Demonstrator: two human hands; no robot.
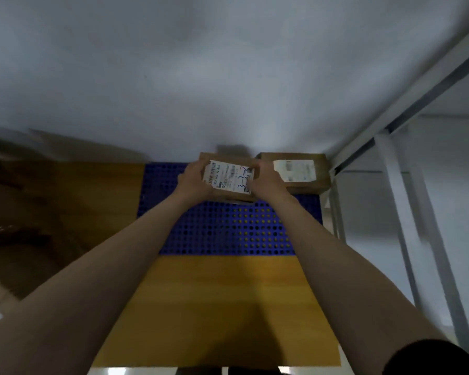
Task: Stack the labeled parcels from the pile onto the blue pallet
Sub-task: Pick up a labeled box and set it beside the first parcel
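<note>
A small brown parcel (229, 178) with a white label and blue handwriting is over the far edge of the blue perforated pallet (222, 228). My left hand (192, 180) grips its left side and my right hand (266, 181) grips its right side. Whether the parcel rests on the pallet or hangs just above it, I cannot tell. A second brown parcel (295, 171) with a white label sits on the pallet's far right corner, close beside the held one. The pile of brown boxes (16, 207) lies blurred at the left.
The pallet lies on a yellow-brown wooden floor (220, 307) against a white wall (201, 77). A white metal rack frame (406, 212) stands along the pallet's right side. Cardboard sheets (73, 150) lean at the wall to the left.
</note>
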